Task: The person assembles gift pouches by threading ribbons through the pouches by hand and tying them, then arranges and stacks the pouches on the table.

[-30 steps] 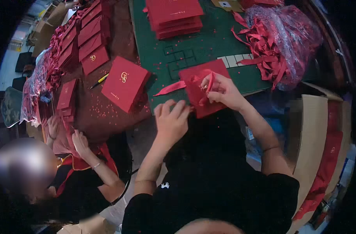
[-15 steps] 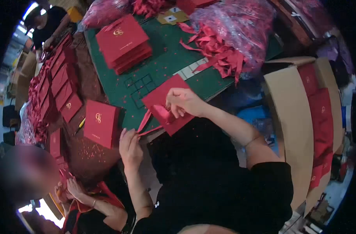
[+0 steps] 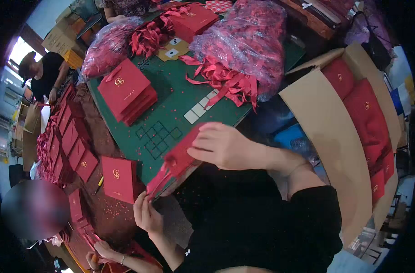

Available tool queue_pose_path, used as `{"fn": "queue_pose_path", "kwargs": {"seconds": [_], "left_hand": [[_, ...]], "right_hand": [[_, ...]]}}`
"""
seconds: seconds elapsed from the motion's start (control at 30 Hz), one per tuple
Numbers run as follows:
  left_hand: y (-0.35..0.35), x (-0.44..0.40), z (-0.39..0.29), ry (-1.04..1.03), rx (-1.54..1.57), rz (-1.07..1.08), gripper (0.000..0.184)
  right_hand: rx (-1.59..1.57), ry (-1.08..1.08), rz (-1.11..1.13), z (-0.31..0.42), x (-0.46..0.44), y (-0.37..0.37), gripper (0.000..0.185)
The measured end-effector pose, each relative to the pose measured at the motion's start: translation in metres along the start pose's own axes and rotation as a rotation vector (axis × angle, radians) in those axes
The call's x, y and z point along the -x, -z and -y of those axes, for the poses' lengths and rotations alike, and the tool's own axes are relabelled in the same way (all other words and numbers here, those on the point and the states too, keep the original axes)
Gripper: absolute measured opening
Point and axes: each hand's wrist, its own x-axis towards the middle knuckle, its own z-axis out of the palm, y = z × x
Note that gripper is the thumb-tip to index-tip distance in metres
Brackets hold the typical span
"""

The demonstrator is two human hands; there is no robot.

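Centrally, two bare hands and one piece of work. Right hand (image 3: 225, 145): fingers bent over the upper end of a red gift bag (image 3: 184, 148), closed on it; thumb hidden. Left hand (image 3: 148, 216): fingertips nearly together, pinching a red ribbon (image 3: 157, 182) that runs to the bag's lower-left end.

Red gift bag: over the near edge of the green tabletop (image 3: 171, 107); seen narrow and tilted. Long axis: diagonal across the view, upper right to lower left, the ribbon end pointing to the left hand. Against the previous frame: its broad face, then turned up to view, now shows as a slim band; the right hand, formerly above that face, now wraps the upper end. The ribbon, looser before, now lies closer to the bag's line.

Left of the work: one upright-looking red bag (image 3: 118, 177) with gold monogram; beside it, a yellow-and-black pen (image 3: 100, 180) on the brown cloth (image 3: 98, 200). Beyond: a stack of red bags (image 3: 125, 91), a strip of white rectangles (image 3: 200, 108), loose red ribbons (image 3: 237, 86) before a clear plastic sack (image 3: 250, 36).

Right side: an open cardboard carton (image 3: 325, 150) holding red monogrammed bags (image 3: 366, 107).

Lower left: a co-worker's hand (image 3: 105, 250) near red ribbon. Upper left: a person in a dark cap (image 3: 43, 75), past overlapping rows of red bags.
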Motion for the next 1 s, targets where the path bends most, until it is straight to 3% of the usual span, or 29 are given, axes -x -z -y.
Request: {"fn": "queue_pose_path", "kwargs": {"seconds": [0.07, 0.1, 0.17, 0.2, 0.27, 0.33, 0.37, 0.43, 0.5, 0.57, 0.6, 0.67, 0.77, 0.87, 0.93, 1.0], "left_hand": [[0.003, -0.008, -0.010, 0.045, 0.048, -0.025, 0.011], [0.002, -0.012, -0.014, 0.085, 0.100, -0.049, 0.011], [-0.007, -0.025, -0.022, 0.065, -0.004, -0.084, 0.011], [-0.012, -0.029, -0.020, 0.044, -0.053, -0.105, 0.011], [-0.012, -0.026, -0.011, 0.207, -0.165, 0.110, 0.018], [-0.011, -0.026, -0.006, 0.277, -0.334, 0.309, 0.030], [-0.014, -0.029, -0.010, 0.231, -0.376, 0.240, 0.035], [-0.026, -0.039, -0.023, 0.202, -0.393, 0.132, 0.041], [-0.042, -0.044, -0.030, 0.268, -0.098, 0.094, 0.040], [-0.060, -0.046, -0.025, 0.339, 0.015, 0.113, 0.036], [-0.071, -0.045, -0.022, 0.428, 0.115, 0.093, 0.034], [-0.081, -0.048, -0.020, 0.565, 0.221, 0.066, 0.031], [-0.087, -0.049, -0.014, 0.590, 0.237, 0.055, 0.032], [-0.088, -0.048, -0.009, 0.612, 0.263, 0.090, 0.034], [-0.091, -0.046, -0.005, 0.551, 0.289, 0.066, 0.033], [-0.091, -0.044, -0.003, 0.565, 0.283, 0.068, 0.034]], "right_hand": [[-0.115, -0.078, 0.045, -0.008, -0.028, 0.022, 0.026], [-0.184, -0.098, -0.048, -0.017, -0.037, 0.009, 0.021], [-0.467, -0.209, 0.082, -0.039, -0.048, -0.024, 0.020], [-0.447, -0.217, 0.127, -0.054, -0.046, -0.053, 0.025], [-0.184, -0.109, 0.051, -0.081, -0.034, -0.096, 0.033], [-0.101, -0.460, 0.163, -0.112, -0.046, -0.104, 0.037], [0.135, -0.529, 0.070, -0.128, -0.051, -0.102, 0.040], [0.416, -0.760, 0.134, -0.162, -0.059, -0.116, 0.048], [0.509, -0.773, 0.157, -0.183, -0.053, -0.131, 0.046], [0.397, -0.734, 0.111, -0.197, -0.049, -0.151, 0.043], [0.303, -0.763, 0.302, -0.201, -0.056, -0.148, 0.036], [0.449, -0.612, 0.326, -0.192, -0.058, -0.143, 0.029], [0.034, -0.502, 0.082, -0.165, -0.066, -0.124, 0.024], [-0.732, -0.693, 0.068, -0.092, -0.072, -0.094, 0.015], [-0.666, -0.433, -0.033, -0.060, -0.058, -0.106, 0.015], [-0.713, -0.462, 0.117, -0.038, -0.050, -0.112, 0.018]]}}
